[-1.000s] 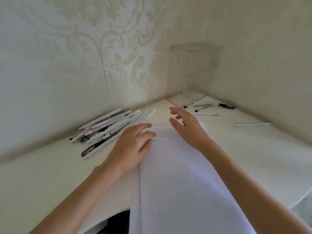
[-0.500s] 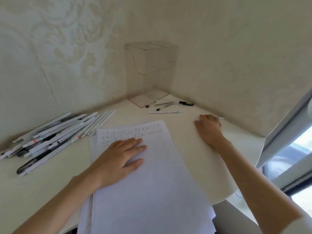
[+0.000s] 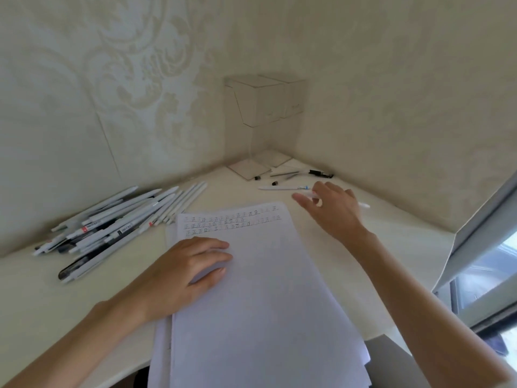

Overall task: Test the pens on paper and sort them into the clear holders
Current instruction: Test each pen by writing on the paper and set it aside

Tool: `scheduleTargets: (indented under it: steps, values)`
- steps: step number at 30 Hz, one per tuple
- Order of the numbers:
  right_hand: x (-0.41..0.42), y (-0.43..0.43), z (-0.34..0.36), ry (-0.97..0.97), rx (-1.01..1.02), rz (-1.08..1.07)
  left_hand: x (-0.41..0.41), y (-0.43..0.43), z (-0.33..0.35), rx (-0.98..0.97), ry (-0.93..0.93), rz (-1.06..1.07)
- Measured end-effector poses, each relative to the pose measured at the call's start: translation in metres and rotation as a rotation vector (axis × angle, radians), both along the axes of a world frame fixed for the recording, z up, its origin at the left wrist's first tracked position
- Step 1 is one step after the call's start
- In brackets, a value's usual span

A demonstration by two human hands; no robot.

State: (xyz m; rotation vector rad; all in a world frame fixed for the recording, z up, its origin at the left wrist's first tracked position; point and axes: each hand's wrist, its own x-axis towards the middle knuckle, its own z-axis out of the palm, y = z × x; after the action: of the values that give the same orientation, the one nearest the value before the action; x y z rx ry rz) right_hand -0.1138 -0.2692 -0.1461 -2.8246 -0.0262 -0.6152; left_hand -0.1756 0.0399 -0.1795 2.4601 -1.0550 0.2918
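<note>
**Picking a pen to try out**

The person is at the start of a test. The right hand (image 3: pixel 335 214) is out past the top right corner of the paper (image 3: pixel 251 289). Its fingers are half curled over a white pen (image 3: pixel 363 204), and one end of the pen sticks out on the far side of the hand. It looks like a loose hold. It is hard to tell if the pen is off the table (image 3: pixel 391 247) yet.

The left hand (image 3: pixel 187 267) lies flat on the paper with its fingers out straight. It holds nothing. It just presses the sheet down so it does not slide.

The top of the paper has rows of small marks (image 3: pixel 229 221), so some pens look done. A big pile of pens (image 3: pixel 117 228) waits on the left, by the wall. A few loose pens (image 3: pixel 282 188) lie near the corner, just in front of the clear holders (image 3: pixel 263 102). The holders stand up high in the corner. No pens show inside them.

The next move is likely to bring the white pen over to the paper. The hand needs a good writing grip, with the tip pointing down. The tip should land on a bare spot under the rows of marks. The left hand should keep pressing so the sheet stays put. After that, the pen needs to go into the right holder.
</note>
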Motion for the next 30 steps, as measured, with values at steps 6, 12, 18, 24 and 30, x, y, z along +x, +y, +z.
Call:
scheduleTargets:
  steps: [6,12,18,24,30]
  values:
    - [-0.005,0.082,0.009,-0.272,0.009,0.212,-0.009,0.022,-0.005,0.043,0.046,0.034]
    - [-0.003,0.120,-0.002,-0.362,0.106,0.439,-0.012,0.025,-0.007,0.094,0.031,0.036]
    - [-0.018,0.150,0.015,-0.345,0.565,0.462,-0.012,0.023,-0.009,0.118,0.055,0.063]
    - [-0.013,0.161,-0.008,0.124,0.878,0.353,-0.013,0.021,-0.007,0.124,0.054,0.062]
    - [-0.009,0.156,-0.015,0.198,0.887,0.214,-0.013,0.020,-0.005,0.091,0.076,0.066]
